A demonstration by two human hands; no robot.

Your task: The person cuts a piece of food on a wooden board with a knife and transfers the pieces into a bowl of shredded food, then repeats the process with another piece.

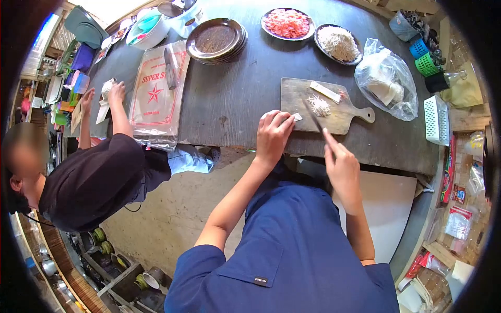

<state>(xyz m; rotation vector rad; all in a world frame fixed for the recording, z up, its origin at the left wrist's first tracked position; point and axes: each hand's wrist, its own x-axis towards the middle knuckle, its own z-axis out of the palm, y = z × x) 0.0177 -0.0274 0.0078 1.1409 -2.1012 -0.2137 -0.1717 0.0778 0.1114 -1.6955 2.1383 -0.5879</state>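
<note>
A knife (315,118) is gripped in my right hand (343,167), its dark blade angled up and left over the wooden cutting board (343,123). At the board's left edge, the bent fingers of my left hand (273,136) press on a small white piece (297,117). Between the blade and the board's far side lies a small heap of thin white shreds (318,106). Behind the heap rests a longer pale strip (325,92). The board's handle points right.
Beyond the board stand a plate of chopped red-pink pieces (287,24), a plate of white shreds (338,44) and stacked brown plates (216,40). A clear bag (386,78) lies to the right. At left, a co-worker (94,177) stands near a printed plastic packet (156,94) with another knife (170,69).
</note>
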